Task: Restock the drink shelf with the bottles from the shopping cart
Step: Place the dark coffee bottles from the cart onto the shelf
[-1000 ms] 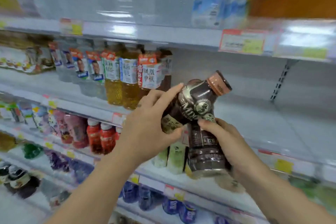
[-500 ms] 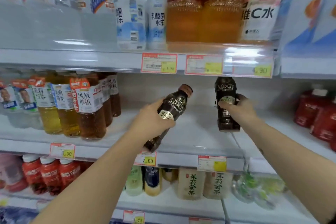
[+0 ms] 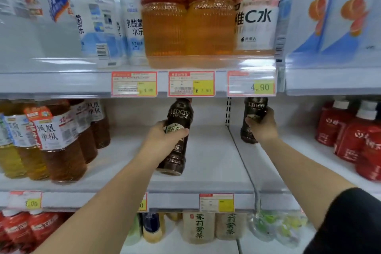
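Observation:
Two dark brown coffee bottles are over the white middle shelf (image 3: 208,156). My left hand (image 3: 165,139) grips one coffee bottle (image 3: 177,121) round its middle, nearly upright, its base at the shelf's front half. My right hand (image 3: 261,128) grips the other coffee bottle (image 3: 254,109) farther back and to the right, just past the shelf seam; its base looks set on the shelf. The caps of both bottles are hidden behind the price rail of the shelf above. The shopping cart is out of sight.
Amber tea bottles (image 3: 61,142) fill the shelf's left part. Red bottles (image 3: 354,138) stand at its right end. The upper shelf holds large tea and water bottles (image 3: 189,24) above price tags (image 3: 191,83). Below, more tea bottles (image 3: 198,227) stand.
Both hands have reached deeper into the shelf. The left bottle has swung from tilted to nearly upright and the right bottle has moved back and down onto the shelf.

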### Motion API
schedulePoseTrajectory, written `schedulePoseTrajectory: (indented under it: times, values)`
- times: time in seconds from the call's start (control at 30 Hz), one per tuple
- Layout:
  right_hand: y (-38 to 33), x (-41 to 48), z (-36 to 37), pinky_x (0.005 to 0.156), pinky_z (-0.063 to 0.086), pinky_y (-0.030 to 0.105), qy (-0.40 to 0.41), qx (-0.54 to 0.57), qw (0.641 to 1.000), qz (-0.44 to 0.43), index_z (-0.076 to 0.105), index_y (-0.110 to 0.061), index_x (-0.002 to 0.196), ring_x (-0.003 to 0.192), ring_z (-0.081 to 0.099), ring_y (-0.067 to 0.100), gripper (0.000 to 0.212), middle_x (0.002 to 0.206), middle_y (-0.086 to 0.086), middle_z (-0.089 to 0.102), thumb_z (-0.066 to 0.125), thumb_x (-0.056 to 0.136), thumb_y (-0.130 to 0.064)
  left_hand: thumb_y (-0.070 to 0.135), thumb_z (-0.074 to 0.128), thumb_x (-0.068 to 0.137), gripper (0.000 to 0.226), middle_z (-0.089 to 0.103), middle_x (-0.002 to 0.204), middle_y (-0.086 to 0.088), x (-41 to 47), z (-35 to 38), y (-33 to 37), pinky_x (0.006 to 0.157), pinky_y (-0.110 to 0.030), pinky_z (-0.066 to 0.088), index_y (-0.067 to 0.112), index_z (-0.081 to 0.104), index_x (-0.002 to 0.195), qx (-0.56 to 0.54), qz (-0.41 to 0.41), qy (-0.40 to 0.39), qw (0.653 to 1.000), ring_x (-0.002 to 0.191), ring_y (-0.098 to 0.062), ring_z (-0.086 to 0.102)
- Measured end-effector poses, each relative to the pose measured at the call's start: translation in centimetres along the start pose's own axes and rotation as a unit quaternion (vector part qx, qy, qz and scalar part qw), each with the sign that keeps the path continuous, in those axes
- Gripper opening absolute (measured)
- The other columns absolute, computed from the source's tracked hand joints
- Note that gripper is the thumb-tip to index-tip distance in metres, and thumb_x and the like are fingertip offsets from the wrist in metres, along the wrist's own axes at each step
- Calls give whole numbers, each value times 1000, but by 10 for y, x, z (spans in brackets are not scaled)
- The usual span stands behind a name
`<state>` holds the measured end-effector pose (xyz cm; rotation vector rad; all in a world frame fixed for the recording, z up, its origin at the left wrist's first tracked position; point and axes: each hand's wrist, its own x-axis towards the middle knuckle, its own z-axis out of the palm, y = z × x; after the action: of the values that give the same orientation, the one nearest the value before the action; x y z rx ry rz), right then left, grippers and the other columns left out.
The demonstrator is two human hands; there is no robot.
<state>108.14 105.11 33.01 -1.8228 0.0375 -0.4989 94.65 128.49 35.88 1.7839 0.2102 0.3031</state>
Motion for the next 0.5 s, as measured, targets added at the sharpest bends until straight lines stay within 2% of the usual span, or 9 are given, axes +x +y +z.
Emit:
schedulePoseTrajectory:
  times: [0.13,0.27,0.37,0.5]
  values:
    - [7,22,7,84,39,29,-34,-3,999,3,27,-8,138,109,54,31,61,122,15,56,60,87,-7,23,72,79,44,68,93,-2,2,17,-19,70,-36,56,24,53,119,-30,26,28,999,78,-22,68]
    - [14,44,11,94,42,36,-56,-56,997,-9,27,-11,140,117,49,36,63,124,17,54,61,87,-18,26,73,78,41,69,90,-7,5,30,-28,74,-55,56,30,54,114,-90,24,40,995,76,-34,69]
    - [19,59,13,101,41,46,-74,-91,993,-11,29,-15,141,123,44,39,65,126,19,53,62,86,-25,25,73,78,37,69,90,-8,8,33,-29,74,-56,55,32,55,110,-99,31,44,994,76,-37,69]
    - [19,70,20,93,44,36,-52,-101,993,-37,38,-6,135,116,53,35,62,125,17,56,68,82,-18,25,72,79,30,69,88,-10,13,33,-33,73,-57,55,38,55,100,-113,27,52,992,74,-38,69]
